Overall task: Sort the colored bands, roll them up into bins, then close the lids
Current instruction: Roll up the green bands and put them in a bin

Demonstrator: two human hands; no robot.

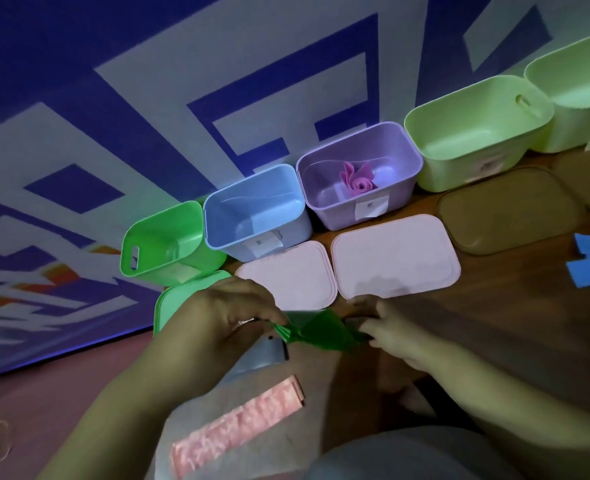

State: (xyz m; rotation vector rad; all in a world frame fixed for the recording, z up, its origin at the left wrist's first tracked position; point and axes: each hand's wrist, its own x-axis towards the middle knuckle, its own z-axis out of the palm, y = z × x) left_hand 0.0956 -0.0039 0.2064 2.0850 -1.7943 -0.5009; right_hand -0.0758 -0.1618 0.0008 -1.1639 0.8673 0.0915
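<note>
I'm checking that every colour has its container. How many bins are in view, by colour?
Bright green bin: 1
Blue bin: 1
Purple bin: 1
Pale green bins: 2
Total: 5 bins, all with lids off.

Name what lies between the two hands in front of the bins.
In the head view, a green band stretches between the left hand and the right hand, both gripping it.
</note>
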